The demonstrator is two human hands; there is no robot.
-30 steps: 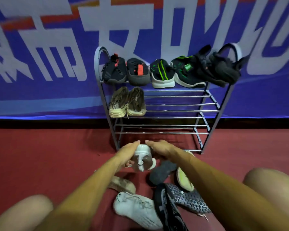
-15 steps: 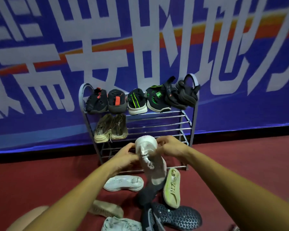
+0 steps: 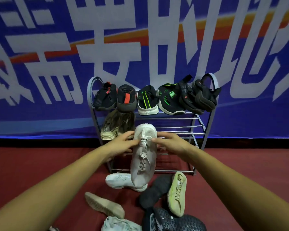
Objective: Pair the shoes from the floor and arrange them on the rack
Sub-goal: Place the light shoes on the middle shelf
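Left grip [image 3: 122, 144] and right grip [image 3: 172, 144] are both pinching the white shoe [image 3: 143, 160] at its upper end. It is hanging before the rack [image 3: 173, 132], above a similar white shoe [image 3: 118, 180] on the floor [image 3: 40, 164]. Risk, as judged: the dangling lower end could be snagging a rail, twisting the shoe free.

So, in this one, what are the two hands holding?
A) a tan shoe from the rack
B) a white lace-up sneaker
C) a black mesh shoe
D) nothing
B: the left hand and right hand both grip the white lace-up sneaker, held toe down in front of the rack.
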